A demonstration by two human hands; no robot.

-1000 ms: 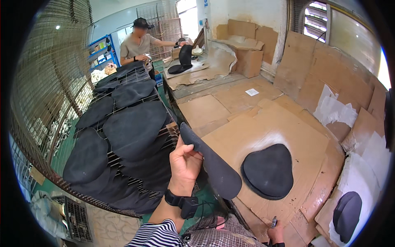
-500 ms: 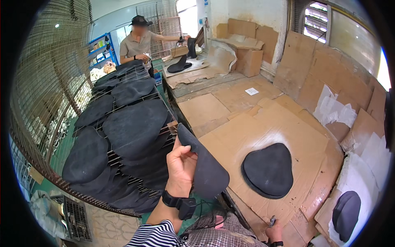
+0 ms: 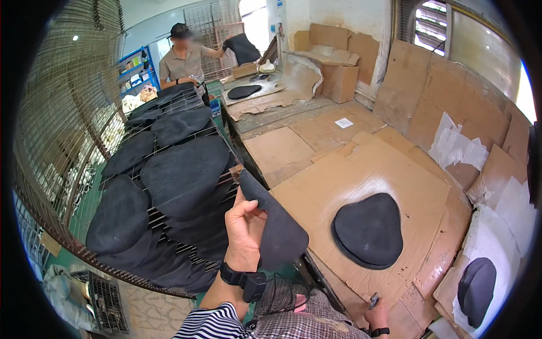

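Observation:
My left hand (image 3: 244, 229) grips a dark foam saddle-shaped pad (image 3: 274, 226) by its edge, holding it upright between the wire rack (image 3: 226, 148) and the cardboard-covered table (image 3: 395, 164). A watch sits on that wrist. My right hand (image 3: 377, 313) is low at the table's near edge, closed on a small metal tool (image 3: 374, 298). A second dark pad (image 3: 368, 230) lies flat on the cardboard to the right of the held one. The rack on the left carries several overlapping dark pads (image 3: 183, 175).
Another person (image 3: 183, 59) stands at the far end, holding up a dark pad (image 3: 243, 48). One more pad (image 3: 477, 289) lies on white paper at the lower right. Cardboard sheets line the wall (image 3: 429, 73). A wire mesh panel (image 3: 56, 130) curves along the left.
My left hand has drawn the held pad lower and nearer to me, turning it more upright. The person at the far end has lifted a pad higher.

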